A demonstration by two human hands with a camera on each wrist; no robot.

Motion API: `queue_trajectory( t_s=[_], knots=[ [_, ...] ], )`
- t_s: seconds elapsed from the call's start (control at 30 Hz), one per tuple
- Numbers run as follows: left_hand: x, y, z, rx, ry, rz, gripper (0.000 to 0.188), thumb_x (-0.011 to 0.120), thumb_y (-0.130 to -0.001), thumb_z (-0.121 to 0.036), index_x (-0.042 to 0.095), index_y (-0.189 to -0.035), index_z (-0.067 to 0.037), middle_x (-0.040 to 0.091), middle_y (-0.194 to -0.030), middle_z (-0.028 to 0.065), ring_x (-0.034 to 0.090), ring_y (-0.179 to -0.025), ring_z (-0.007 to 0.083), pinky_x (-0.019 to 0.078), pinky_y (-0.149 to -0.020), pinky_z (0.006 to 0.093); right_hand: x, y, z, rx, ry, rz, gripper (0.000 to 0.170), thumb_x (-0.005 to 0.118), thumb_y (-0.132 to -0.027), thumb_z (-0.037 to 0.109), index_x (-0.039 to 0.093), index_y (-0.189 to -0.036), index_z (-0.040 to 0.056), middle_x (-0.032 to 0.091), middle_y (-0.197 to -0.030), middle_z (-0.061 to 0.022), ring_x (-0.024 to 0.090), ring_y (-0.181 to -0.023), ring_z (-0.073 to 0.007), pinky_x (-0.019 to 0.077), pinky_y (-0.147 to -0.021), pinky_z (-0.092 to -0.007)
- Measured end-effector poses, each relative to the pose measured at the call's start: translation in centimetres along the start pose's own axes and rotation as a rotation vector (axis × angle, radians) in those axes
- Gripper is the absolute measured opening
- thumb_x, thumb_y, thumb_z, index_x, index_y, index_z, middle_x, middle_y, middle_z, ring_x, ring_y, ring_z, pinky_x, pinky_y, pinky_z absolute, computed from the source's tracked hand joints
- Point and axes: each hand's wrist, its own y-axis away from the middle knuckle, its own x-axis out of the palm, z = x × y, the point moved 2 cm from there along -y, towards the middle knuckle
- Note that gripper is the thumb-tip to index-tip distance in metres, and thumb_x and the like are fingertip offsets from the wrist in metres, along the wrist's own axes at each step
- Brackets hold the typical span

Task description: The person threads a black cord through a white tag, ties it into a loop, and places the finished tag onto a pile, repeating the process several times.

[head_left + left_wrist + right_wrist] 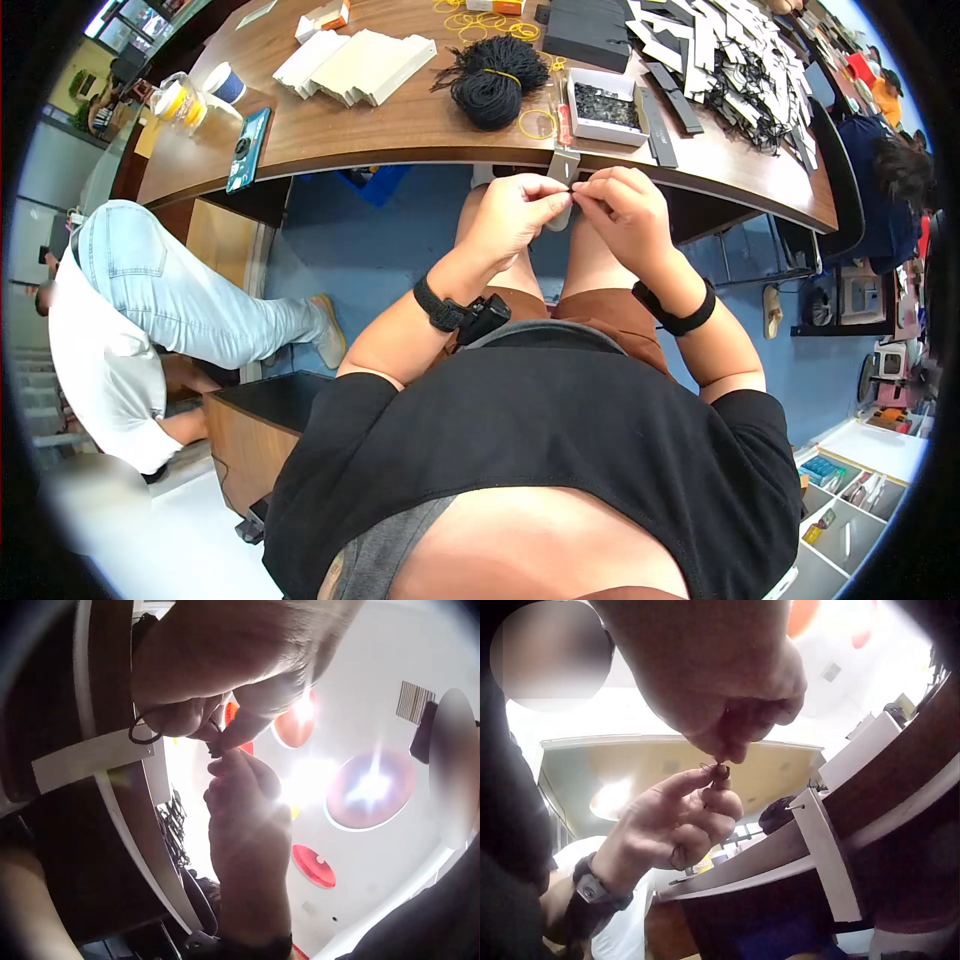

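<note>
My left hand and right hand meet fingertip to fingertip just in front of the table edge. Between thumb and forefinger, each pinches a thin black cord, which shows as a loop beside the left fingers in the left wrist view. A small dark bit of it sits at the meeting fingertips in the right wrist view; its details are too small to make out. Just beyond the hands, a pale tag with a hole near one end juts over the table's front edge.
On the table lie a black cord bundle, an open box of small black pieces, and a heap of tags. White card stacks and a phone are leftward. A person in jeans sits at left.
</note>
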Motion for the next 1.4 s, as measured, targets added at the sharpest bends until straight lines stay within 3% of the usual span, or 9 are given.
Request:
queue_trajectory(
  t_s=[0.23,0.43,0.53,0.63,0.7,0.97,1.13,1.27,1.4],
  knots=[
    [0.1,-0.4,0.5,0.189,-0.265,-0.005,0.014,0.061,-0.082,-0.001,0.06,-0.096,0.001,0.06,-0.089,0.0033,0.054,-0.082,0.0077,0.0463,-0.078,0.0227,0.6,0.5,-0.2,0.343,-0.335,0.058,0.008,0.068,-0.074,0.002,0.065,-0.082,0.002,0.063,-0.074,-0.007,0.06,-0.065,-0.0168,0.0473,-0.059,-0.0271],
    [0.1,-0.2,0.7,0.178,-0.326,0.026,0.012,0.062,-0.08,0.0,0.059,-0.092,0.0,0.058,-0.086,0.0012,0.054,-0.079,0.0066,0.0464,-0.073,0.0212,0.7,1.2,-0.8,0.681,-0.536,0.201,0.008,0.064,-0.08,0.005,0.064,-0.086,-0.0006,0.062,-0.072,-0.0035,0.055,-0.062,-0.007,0.0455,-0.056,-0.0226],
    [0.6,0.4,0.1,0.29,-0.566,-0.108,0.009,0.062,-0.08,0.0,0.06,-0.088,0.0,0.056,-0.084,0.0008,0.054,-0.076,0.0067,0.0462,-0.068,0.0205,0.3,1.0,-0.4,0.521,-0.347,0.249,0.01,0.063,-0.083,0.009,0.064,-0.086,-0.0001,0.061,-0.071,-0.0019,0.053,-0.061,-0.0055,0.0447,-0.055,-0.0213],
    [1.5,1.2,-1.2,0.455,-0.762,-0.135,0.006,0.061,-0.079,0.002,0.06,-0.085,0.0,0.054,-0.082,0.0014,0.053,-0.074,0.0074,0.0459,-0.065,0.0204,0.7,1.2,-1.5,0.782,-0.746,0.33,0.012,0.062,-0.084,0.012,0.063,-0.085,0.0008,0.061,-0.072,-0.0013,0.053,-0.06,-0.0057,0.0439,-0.054,-0.0208],
    [1.6,1.2,-1.3,0.533,-0.702,-0.092,0.006,0.06,-0.08,0.003,0.06,-0.086,0.001,0.054,-0.082,0.0016,0.054,-0.073,0.008,0.0457,-0.066,0.0201,0.7,1.5,-2.3,1.073,-1.286,0.339,0.012,0.061,-0.086,0.014,0.062,-0.082,0.002,0.06,-0.07,-0.0026,0.051,-0.054,-0.0072,0.0415,-0.05,-0.02],
    [1.3,0.6,-0.4,0.356,-0.219,0.003,0.005,0.06,-0.084,0.001,0.062,-0.088,0.002,0.057,-0.083,0.0019,0.056,-0.075,0.0082,0.0453,-0.067,0.0206,1.5,2.2,-2.7,1.243,-1.712,0.452,0.016,0.06,-0.088,0.016,0.062,-0.08,0.0019,0.054,-0.064,-0.0008,0.04,-0.047,-0.0056,0.0331,-0.044,-0.0181],
    [1.3,0.2,0.3,0.231,-0.008,0.002,0.006,0.061,-0.084,-0.003,0.06,-0.09,-0.001,0.056,-0.075,-0.0006,0.054,-0.07,0.006,0.0421,-0.06,0.0178,1.9,2.8,-2.4,1.224,-1.65,0.385,0.019,0.063,-0.086,0.021,0.059,-0.076,0.0054,0.052,-0.062,0.0023,0.04,-0.048,-0.0047,0.0312,-0.045,-0.0171],
    [1.0,-0.1,0.7,0.12,0.053,-0.025,0.008,0.061,-0.084,-0.006,0.058,-0.09,-0.001,0.055,-0.073,-0.0014,0.047,-0.062,0.0031,0.037,-0.052,0.0154,2.1,2.6,-1.7,0.88,-1.059,-0.015,0.013,0.065,-0.084,0.016,0.059,-0.08,0.0049,0.055,-0.067,0.0029,0.045,-0.056,-0.0024,0.0365,-0.049,-0.0172],
    [1.2,-0.1,0.5,0.105,0.033,-0.04,0.008,0.061,-0.084,-0.007,0.058,-0.09,-0.002,0.053,-0.073,-0.002,0.043,-0.057,0.0018,0.033,-0.048,0.0147,1.9,2.3,-0.9,0.69,-0.713,-0.004,0.008,0.064,-0.081,0.005,0.059,-0.085,0.0007,0.059,-0.075,0.0015,0.053,-0.067,-0.0029,0.0448,-0.059,-0.018]
  ],
)
